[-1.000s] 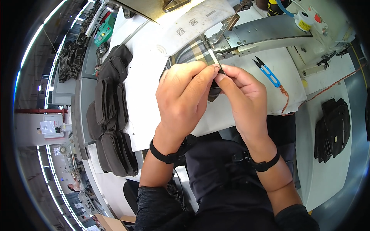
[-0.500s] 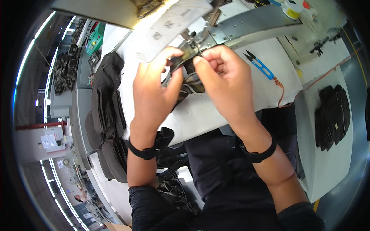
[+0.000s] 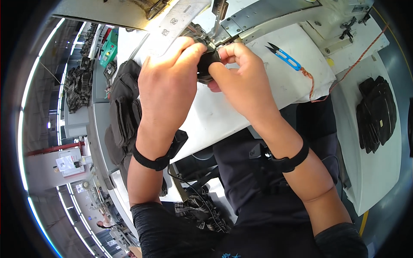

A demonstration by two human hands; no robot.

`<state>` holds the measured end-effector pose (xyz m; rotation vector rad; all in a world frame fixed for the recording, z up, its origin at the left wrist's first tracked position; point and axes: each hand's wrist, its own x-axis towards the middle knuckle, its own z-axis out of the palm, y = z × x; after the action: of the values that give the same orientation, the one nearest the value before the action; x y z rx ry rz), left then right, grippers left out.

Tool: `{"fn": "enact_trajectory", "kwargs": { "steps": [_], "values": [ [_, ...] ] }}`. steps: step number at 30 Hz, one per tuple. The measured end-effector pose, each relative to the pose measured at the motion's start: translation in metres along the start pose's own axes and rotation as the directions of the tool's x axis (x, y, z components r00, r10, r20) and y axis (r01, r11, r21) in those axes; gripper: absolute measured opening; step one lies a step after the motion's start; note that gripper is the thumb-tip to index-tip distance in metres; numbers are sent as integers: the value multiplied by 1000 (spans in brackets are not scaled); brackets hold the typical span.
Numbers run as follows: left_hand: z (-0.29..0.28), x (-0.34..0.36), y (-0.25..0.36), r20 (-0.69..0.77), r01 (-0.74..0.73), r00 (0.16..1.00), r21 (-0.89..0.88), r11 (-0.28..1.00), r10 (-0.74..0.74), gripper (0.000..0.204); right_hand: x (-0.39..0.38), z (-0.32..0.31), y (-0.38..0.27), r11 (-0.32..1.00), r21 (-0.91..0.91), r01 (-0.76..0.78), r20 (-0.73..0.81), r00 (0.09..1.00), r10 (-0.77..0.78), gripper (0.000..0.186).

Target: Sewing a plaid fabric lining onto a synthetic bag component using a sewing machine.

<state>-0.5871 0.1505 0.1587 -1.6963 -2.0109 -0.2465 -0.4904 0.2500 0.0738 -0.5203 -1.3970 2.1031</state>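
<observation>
Both hands are at a dark piece of fabric (image 3: 207,65) just in front of the sewing machine's presser-foot area (image 3: 207,39). My left hand (image 3: 168,81) grips the fabric's left side, its fingers curled and its back toward me. On the other side, my right hand (image 3: 241,77) pinches the fabric's right edge between thumb and fingers. Part of the cloth is hidden by the hands, and the needle point cannot be made out. Right of my right hand, blue-handled thread snips (image 3: 287,59) lie on the white table, tied to an orange cord (image 3: 310,81).
Stacked dark fabric pieces (image 3: 124,114) line the table's left edge. Another dark stack (image 3: 377,114) lies on a white surface at right. The sewing machine's arm (image 3: 178,23) overhangs the work. Camouflage cloth (image 3: 200,210) sits low by my lap. A green box (image 3: 109,48) stands far left.
The cloth between my hands has turned: its striped, patterned part showed before, now a plain dark part does. My left hand has closed over it. The whole view has shifted slightly.
</observation>
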Motion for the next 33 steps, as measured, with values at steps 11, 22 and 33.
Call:
{"fn": "enact_trajectory", "kwargs": {
  "steps": [11, 22, 33],
  "values": [
    [-9, -4, 4, 151, 13, 988, 38, 999, -19, 28, -3, -8, -3, 999, -37, 4, 41, 999, -2, 17],
    [-10, 8, 11, 171, 140, 977, -73, 987, -126, 23, 11, -17, -1, 997, -61, 56, 59, 997, -52, 17],
    [-16, 19, 38, 339, 596, 769, -74, 799, -542, 29, 16, -22, -9, 992, -127, 16, 133, 991, 1, 21]
  ]
}}
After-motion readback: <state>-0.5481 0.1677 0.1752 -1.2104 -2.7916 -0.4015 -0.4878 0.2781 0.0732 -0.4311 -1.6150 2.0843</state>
